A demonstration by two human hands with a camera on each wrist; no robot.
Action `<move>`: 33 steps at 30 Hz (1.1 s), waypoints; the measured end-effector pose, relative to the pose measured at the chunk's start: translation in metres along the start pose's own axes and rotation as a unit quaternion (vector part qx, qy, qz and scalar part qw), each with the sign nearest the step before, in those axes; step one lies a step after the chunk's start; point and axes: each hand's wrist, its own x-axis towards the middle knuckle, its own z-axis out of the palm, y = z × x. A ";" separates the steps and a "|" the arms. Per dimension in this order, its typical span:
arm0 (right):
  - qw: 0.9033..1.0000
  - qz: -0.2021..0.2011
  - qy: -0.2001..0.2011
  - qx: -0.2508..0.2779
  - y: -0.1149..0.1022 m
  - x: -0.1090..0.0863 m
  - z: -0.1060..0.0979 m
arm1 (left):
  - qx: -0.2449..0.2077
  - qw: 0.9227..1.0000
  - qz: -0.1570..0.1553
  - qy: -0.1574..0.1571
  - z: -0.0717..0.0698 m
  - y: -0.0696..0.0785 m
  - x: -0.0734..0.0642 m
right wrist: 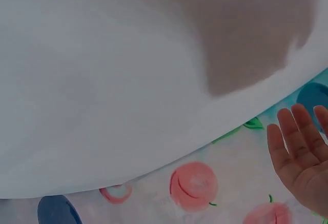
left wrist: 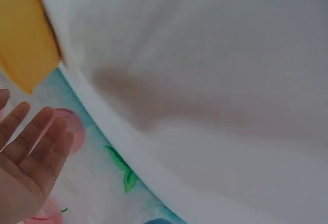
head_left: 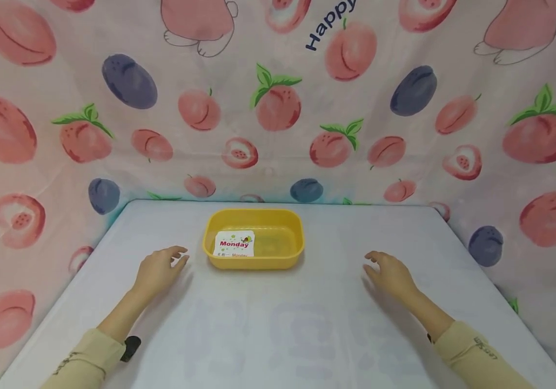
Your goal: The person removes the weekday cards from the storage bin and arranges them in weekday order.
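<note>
On either side of the tray point(head_left: 253, 263), the left hand point(head_left: 159, 270) and right hand point(head_left: 390, 274) hover, relaxed and empty; its card point(head_left: 234, 244) probably suits a light edge pinch.

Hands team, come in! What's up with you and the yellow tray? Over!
Left hand, right hand: both empty, either side of tray. Tray on table, Monday card inside. Nothing seen between hands and tray.

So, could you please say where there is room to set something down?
The white table is bare between the yellow tray and the right hand, and between the forearms. Tighter: between tray and left hand; the tray's left end holds a Monday card.
</note>
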 end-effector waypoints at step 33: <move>0.963 -0.035 0.054 0.263 -0.108 0.062 0.007 | -0.352 0.907 -0.222 -0.069 -0.005 0.024 0.034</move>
